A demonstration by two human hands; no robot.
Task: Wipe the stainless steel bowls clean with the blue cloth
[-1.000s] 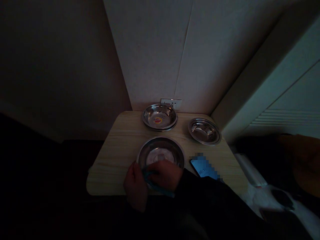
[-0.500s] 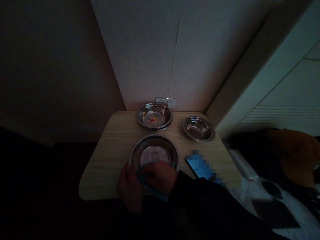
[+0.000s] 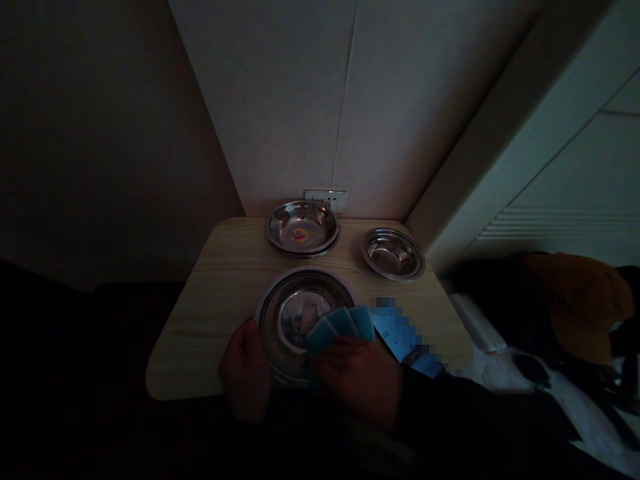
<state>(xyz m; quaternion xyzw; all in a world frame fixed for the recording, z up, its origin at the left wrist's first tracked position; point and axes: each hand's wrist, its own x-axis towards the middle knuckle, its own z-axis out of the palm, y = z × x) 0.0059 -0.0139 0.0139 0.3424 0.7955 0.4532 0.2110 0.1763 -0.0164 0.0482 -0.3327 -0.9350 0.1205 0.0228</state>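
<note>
A large steel bowl (image 3: 300, 300) stands near the front of a small wooden table (image 3: 215, 293). My left hand (image 3: 245, 377) grips its near left rim. A blue cloth (image 3: 340, 325) lies over the bowl's near right rim, and my right hand (image 3: 357, 377) holds it, fingers closed. The room is very dark.
Two more steel bowls stand at the back: one with a red and yellow sticker (image 3: 303, 230) and a smaller one (image 3: 393, 253). A phone with a lit screen (image 3: 405, 337) lies to the right of the big bowl. A wall socket (image 3: 326, 198) is behind. Dark cloth and bedding fill the right.
My right hand has drawn back out of the bowl to its near right rim, and the blue cloth now shows spread above my fingers. My left hand has stayed on the rim.
</note>
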